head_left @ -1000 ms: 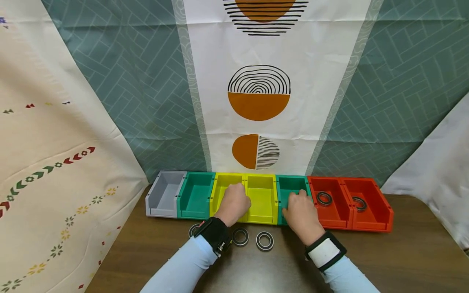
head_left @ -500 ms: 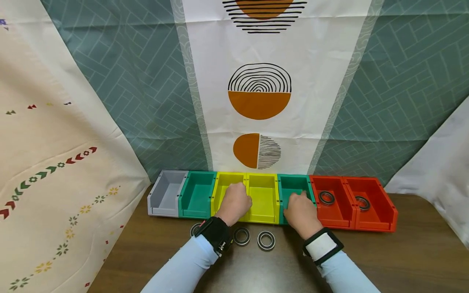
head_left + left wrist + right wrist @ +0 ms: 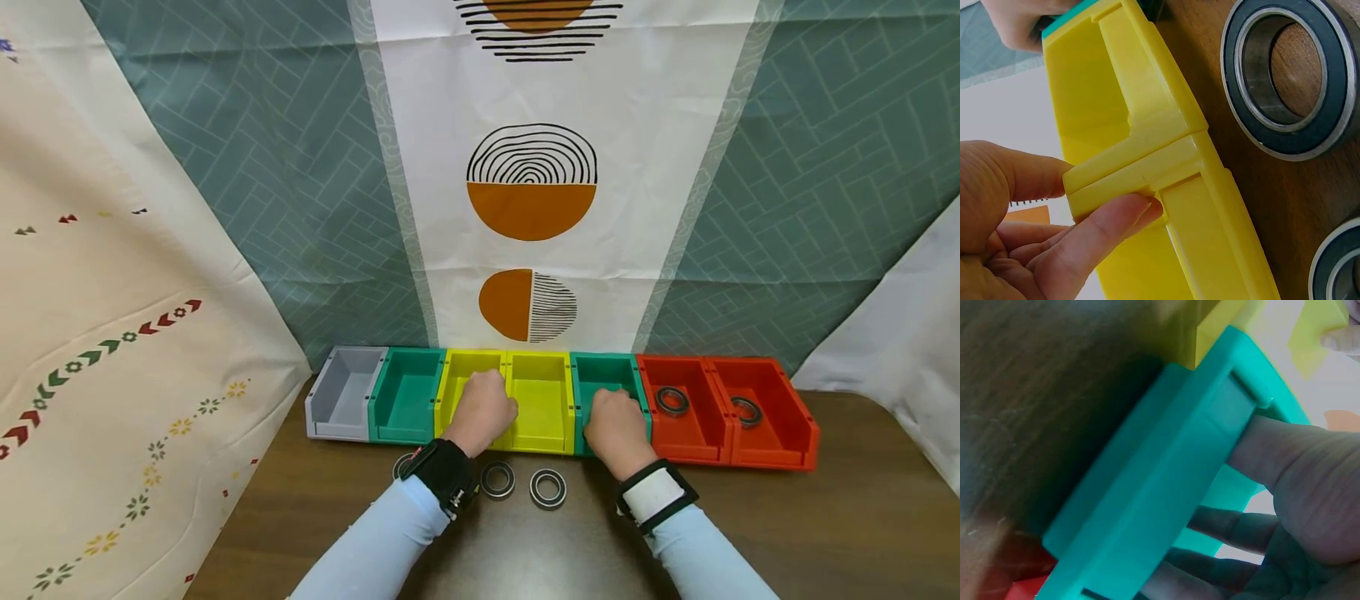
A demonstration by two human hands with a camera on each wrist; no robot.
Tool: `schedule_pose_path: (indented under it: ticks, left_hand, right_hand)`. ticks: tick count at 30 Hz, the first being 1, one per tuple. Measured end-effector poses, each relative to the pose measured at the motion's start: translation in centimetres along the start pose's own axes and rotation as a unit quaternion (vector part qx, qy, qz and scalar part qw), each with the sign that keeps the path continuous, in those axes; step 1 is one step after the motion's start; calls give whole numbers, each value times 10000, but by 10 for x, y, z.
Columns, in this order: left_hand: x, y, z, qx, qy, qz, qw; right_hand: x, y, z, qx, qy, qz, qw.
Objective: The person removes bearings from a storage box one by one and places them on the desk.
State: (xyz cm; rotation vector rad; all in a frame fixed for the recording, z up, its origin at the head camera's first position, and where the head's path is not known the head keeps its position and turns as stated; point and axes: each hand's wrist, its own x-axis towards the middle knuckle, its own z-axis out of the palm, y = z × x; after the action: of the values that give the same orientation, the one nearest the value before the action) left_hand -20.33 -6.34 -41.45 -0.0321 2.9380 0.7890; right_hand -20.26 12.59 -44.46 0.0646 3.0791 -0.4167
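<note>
My left hand [image 3: 483, 412] is at the two yellow bins [image 3: 542, 408]. In the left wrist view its thumb and index finger pinch their shared wall. My right hand [image 3: 618, 429] reaches into the green bin [image 3: 603, 371] on the right. In the right wrist view the thumb is by one side wall and other fingers extend inside; their tips are hidden behind the bin's front, so whether they hold anything is unclear. Before the bins lie a ball bearing [image 3: 498, 480], another bearing [image 3: 548, 489] and a third bearing [image 3: 402, 466], partly behind my left wrist.
The bins stand in one row against a patterned cloth. A grey bin [image 3: 345, 392] and a second green bin [image 3: 408, 396] are on the left. Two red bins on the right hold one bearing [image 3: 672, 401] and one bearing [image 3: 747, 411]. The wooden table [image 3: 547, 550] extends in front.
In the right hand, a finger that pointed toward the back of the green bin has drawn in. The left hand keeps its place at the yellow bins. The head view has shifted slightly.
</note>
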Motion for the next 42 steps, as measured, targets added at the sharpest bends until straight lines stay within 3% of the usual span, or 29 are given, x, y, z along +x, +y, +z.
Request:
schedule_pose_path:
  ticks: [9,19,25,32,42]
  left_hand:
    - [1,-2,0,-27,110,146,9998]
    - [0,1,1,-81,225,169,9996]
    - [0,7,6,76,279,-47,9996]
    - [-5,7,12,144,603,219,9978]
    - [-4,8,13,51,465,-49,9989]
  right_hand:
    - [4,-3,0,211,124,-89,9997]
    - [3,-2,-2,228,-103,-4,9997]
    - [1,0,-2,239,-226,-62,9994]
    - [1,1,-1,103,-224,-195,9995]
    - [1,9,0,446,13,-255,9987]
